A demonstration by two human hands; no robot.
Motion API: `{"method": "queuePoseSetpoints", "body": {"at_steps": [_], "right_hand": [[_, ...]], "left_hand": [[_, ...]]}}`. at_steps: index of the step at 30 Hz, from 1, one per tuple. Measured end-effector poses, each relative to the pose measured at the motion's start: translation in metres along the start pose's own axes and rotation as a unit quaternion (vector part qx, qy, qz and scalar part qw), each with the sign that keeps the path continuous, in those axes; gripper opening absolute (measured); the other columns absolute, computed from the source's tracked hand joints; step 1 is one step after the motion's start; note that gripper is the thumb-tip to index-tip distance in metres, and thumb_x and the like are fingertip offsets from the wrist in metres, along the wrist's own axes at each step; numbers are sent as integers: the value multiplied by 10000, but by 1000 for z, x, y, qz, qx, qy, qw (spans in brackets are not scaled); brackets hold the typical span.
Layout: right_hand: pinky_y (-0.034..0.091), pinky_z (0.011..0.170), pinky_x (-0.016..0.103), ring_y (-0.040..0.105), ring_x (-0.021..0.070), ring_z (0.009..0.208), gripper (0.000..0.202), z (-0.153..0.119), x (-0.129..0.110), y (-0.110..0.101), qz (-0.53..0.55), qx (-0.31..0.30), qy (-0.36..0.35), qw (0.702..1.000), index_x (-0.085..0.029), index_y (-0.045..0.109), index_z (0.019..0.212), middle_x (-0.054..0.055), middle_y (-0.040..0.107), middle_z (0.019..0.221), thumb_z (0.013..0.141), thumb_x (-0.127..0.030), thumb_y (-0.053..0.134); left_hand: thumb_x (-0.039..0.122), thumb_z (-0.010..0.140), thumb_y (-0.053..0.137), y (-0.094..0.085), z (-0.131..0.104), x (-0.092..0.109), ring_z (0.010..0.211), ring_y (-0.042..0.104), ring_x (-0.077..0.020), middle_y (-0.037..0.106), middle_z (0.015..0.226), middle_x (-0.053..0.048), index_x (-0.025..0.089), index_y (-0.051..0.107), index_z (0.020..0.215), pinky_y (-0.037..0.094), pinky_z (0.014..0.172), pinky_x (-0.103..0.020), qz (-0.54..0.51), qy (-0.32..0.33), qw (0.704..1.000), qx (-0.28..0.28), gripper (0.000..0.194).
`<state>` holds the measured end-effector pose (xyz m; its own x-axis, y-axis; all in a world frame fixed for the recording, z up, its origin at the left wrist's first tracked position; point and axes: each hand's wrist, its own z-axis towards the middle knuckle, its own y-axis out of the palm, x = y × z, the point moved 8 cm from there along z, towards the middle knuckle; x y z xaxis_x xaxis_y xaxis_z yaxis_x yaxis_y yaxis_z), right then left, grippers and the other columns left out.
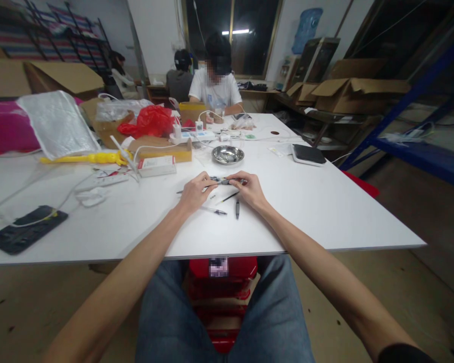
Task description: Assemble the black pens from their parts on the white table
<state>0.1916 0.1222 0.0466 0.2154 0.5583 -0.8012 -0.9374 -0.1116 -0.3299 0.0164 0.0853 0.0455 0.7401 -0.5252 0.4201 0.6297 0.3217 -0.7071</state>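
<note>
My left hand [195,192] and my right hand [250,188] meet over the white table, with fingers pinched on the two ends of a pen [222,181]. Its dark grip section shows between the fingertips; the ends are partly covered. Just below lies a thin black pen refill [230,197], slanting toward my right hand. A short grey pen barrel [237,209] rests upright in the view, nearer the table edge. To its left is a clear pen [215,210] with a dark tip, partly behind my left wrist. A steel bowl [228,155] stands beyond my hands.
A small white-and-red box [157,166], a power strip [196,136] and a red plastic bag [151,122] are at the left. A black tray-like object [26,229] lies far left, a dark flat device [308,154] at right. A person [215,91] sits opposite.
</note>
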Motion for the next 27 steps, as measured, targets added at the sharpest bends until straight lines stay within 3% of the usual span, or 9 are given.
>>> {"method": "queuePoseSetpoints", "body": {"at_steps": [5, 8, 15, 19, 22, 27], "right_hand": [[470, 767, 316, 667, 200, 849, 152, -2, -2, 3, 3, -22, 2, 1000, -185, 800, 937, 78, 784, 958, 833, -242, 705], [480, 758, 308, 669, 196, 851, 140, -3, -10, 8, -12, -29, -18, 999, -197, 799, 930, 69, 777, 952, 826, -201, 705], [490, 733, 306, 642, 176, 803, 191, -5, -25, 31, -75, -66, -106, 989, -260, 805, 962, 52, 748, 990, 882, -162, 662], [490, 728, 315, 602, 160, 717, 177, -6, -25, 34, -87, -59, -115, 988, -243, 801, 972, 47, 727, 907, 892, -162, 665], [493, 729, 312, 609, 164, 769, 174, -8, -27, 33, -85, -53, -120, 988, -237, 789, 972, 57, 716, 963, 914, -172, 639], [484, 742, 318, 599, 164, 735, 124, -7, -24, 37, -128, -67, -97, 985, -219, 767, 957, 52, 716, 905, 904, -185, 660]], "left_hand": [[339, 966, 578, 1, 0, -3, 857, 642, -168, 647, 939, -32, 217, 745, 1003, 500, 806, -297, 7, -6, 1000, -13, 209], [327, 945, 608, 3, 0, 1, 955, 661, -188, 665, 1022, -29, 239, 704, 1115, 508, 848, -309, 20, 2, 999, -35, 215], [198, 892, 610, 9, 5, 18, 1096, 641, -221, 640, 1213, -43, 284, 523, 1376, 530, 827, -312, 70, 9, 995, -64, 500], [159, 868, 588, 9, 6, 22, 1160, 602, -237, 590, 1261, -72, 279, 417, 1468, 541, 847, -318, 90, 23, 994, -63, 636], [153, 872, 561, 12, 6, 26, 1186, 578, -240, 565, 1265, -74, 281, 355, 1499, 546, 886, -339, 82, 36, 993, -76, 672], [136, 844, 551, 14, 8, 31, 1165, 582, -239, 479, 1362, -84, 293, 282, 1537, 569, 825, -332, 70, 32, 994, -73, 760]]}}
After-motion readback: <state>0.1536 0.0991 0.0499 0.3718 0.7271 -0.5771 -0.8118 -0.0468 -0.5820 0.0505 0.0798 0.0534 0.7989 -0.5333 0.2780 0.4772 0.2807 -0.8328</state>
